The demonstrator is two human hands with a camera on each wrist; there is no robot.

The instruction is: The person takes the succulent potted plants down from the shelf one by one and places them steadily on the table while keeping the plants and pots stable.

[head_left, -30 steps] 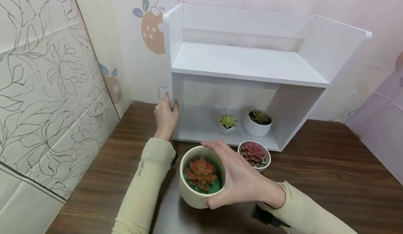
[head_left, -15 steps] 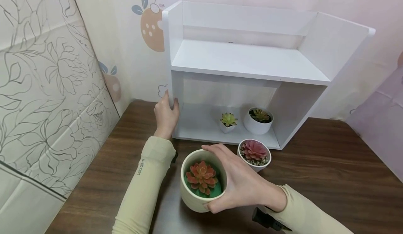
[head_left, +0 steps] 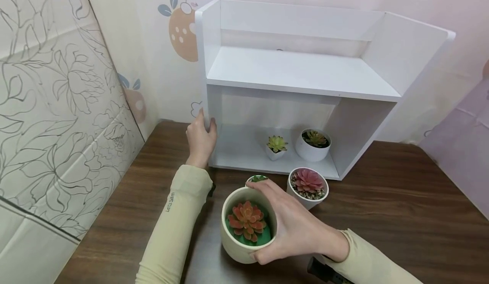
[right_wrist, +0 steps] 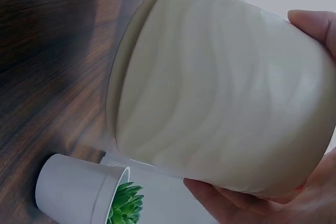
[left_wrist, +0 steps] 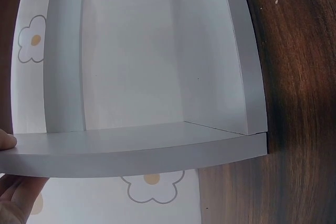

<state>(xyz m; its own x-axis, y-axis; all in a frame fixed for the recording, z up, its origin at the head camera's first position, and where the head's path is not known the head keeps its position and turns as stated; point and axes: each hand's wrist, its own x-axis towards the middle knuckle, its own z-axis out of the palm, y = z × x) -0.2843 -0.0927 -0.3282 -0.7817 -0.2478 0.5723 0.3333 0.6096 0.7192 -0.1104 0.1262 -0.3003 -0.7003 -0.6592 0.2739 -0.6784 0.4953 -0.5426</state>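
Note:
My right hand (head_left: 292, 224) grips the rim and side of a cream flowerpot (right_wrist: 226, 87) with wavy ridges, thumb on the near side, fingers on the far side. Inside the pot sits an orange-red artificial succulent (head_left: 247, 220). The pot is upright and appears raised above the table. With my left hand (head_left: 200, 142) I hold the left side panel of a white two-tier shelf (head_left: 302, 69); the left wrist view shows the panel (left_wrist: 131, 161) between thumb and fingers. Just behind the cream pot, a white pot (right_wrist: 73, 190) with a green succulent (right_wrist: 125, 203) is mostly hidden in the head view.
A white pot with a pink succulent (head_left: 307, 180) stands before the shelf on the dark wooden table (head_left: 401, 207). On the lower tier are a small yellow-green succulent (head_left: 276, 144) and a round white pot (head_left: 313, 151). Patterned walls (head_left: 65, 84) stand behind and left.
The cream pot in my right hand has shifted slightly toward the near side. Behind it, the green succulent's top has come into view. The left hand stays on the shelf panel.

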